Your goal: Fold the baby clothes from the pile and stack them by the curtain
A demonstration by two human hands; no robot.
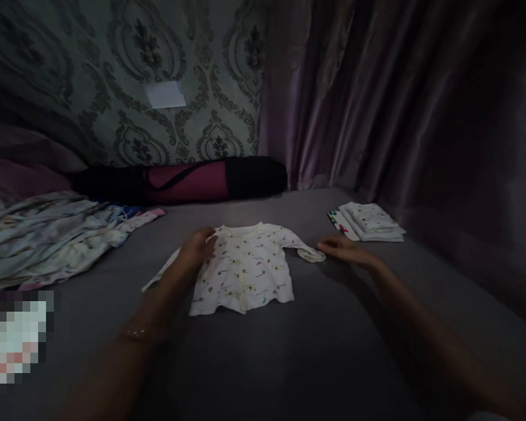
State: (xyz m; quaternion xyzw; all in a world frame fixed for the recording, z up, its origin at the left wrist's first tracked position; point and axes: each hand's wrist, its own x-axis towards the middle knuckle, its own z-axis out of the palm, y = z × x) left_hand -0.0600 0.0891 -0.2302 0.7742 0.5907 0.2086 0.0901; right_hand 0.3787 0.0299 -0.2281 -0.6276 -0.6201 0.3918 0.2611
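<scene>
A white long-sleeved baby shirt (245, 269) with small coloured prints lies spread on the grey bed sheet, its neckline facing away from me. My left hand (199, 245) is at its left shoulder, fingers bent and closed on the cloth; the forearm covers part of the left sleeve. That sleeve's end shows beyond my wrist, angled down to the left. On the other side, my right hand (344, 249) pinches the cuff of the right sleeve at the fingertips. This sleeve stretches out to the right, its end slightly bunched.
Folded white printed clothes (370, 222) are stacked at the right. A heap of crumpled clothes (48, 234) covers the left side. Along the patterned wall lies a long black and maroon bag (188, 181). Purple curtains (324, 105) hang behind the right side of the grey sheet (263, 362).
</scene>
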